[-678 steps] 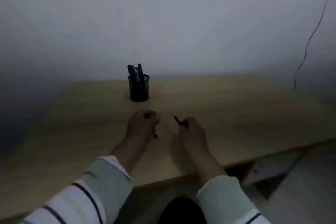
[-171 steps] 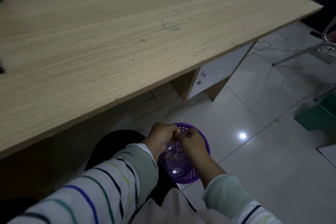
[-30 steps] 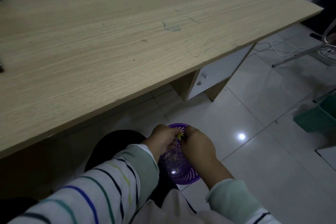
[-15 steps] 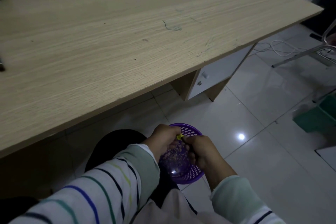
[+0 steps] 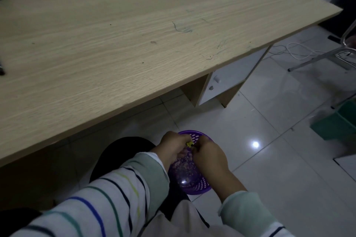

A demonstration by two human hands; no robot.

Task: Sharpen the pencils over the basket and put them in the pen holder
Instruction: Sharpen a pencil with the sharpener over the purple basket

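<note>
Both my hands meet over a purple perforated basket (image 5: 200,185) that stands on the floor tiles beside my knee. Shavings lie in its bottom. My left hand (image 5: 174,145) pinches a small yellow sharpener (image 5: 189,144) at its fingertips. My right hand (image 5: 209,157) is closed in a fist right against the sharpener, gripping a pencil that its fingers hide almost fully. The pen holder is out of view.
A wide wooden desk (image 5: 134,44) fills the upper left, its front edge above my knees. Two dark objects (image 5: 1,70) poke in at its left border. A white drawer unit (image 5: 231,81), a cable (image 5: 296,52), a metal chair leg (image 5: 317,57) and a green bin (image 5: 339,121) stand to the right.
My right fist has turned and shifted slightly up towards the sharpener. My left hand, the sharpener and the basket stay where they were.
</note>
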